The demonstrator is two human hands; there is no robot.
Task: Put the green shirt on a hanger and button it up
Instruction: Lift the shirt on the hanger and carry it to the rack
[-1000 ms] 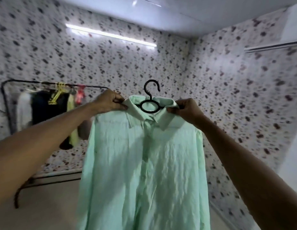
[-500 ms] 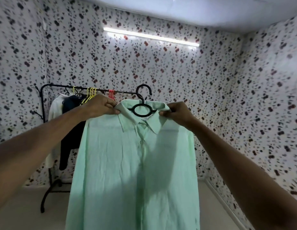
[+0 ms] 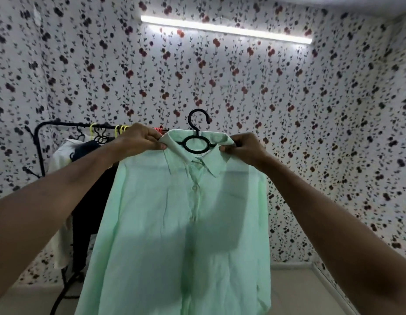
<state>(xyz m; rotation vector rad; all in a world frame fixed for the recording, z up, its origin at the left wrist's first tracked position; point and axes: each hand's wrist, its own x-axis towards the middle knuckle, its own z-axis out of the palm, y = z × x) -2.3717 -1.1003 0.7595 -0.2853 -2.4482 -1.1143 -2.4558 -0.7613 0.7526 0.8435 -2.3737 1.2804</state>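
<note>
Green shirt (image 3: 181, 223) hangs full length in front of the person, held up in the air between the two outstretched arms, its long axis running straight down from the collar toward the bottom of the view. The placket runs down the middle and looks closed, with small buttons faintly visible along it; whether every button is done cannot be told.

At the top, the left hand (image 3: 138, 140) pinches the left end of the collar between curled fingers and thumb, and the right hand (image 3: 242, 147) pinches the right end the same way. Each grip is closed tightly on cloth, possibly on the hanger arm beneath as well, though that is hidden. The black hanger (image 3: 197, 138) sits inside the collar between the two hands, its ring showing in the neck opening and its hook standing upright above.

Behind and to the left stands a black clothes rack (image 3: 41, 137), carrying dark and pale garments and a few yellow and red hangers; beyond it is the flowered wall with a strip light.

The relation that matters: the hook stands above the grips and the rack's rail lies left and farther off, so the left hand is the nearer one. The shirt appears ready to be hung there.
</note>
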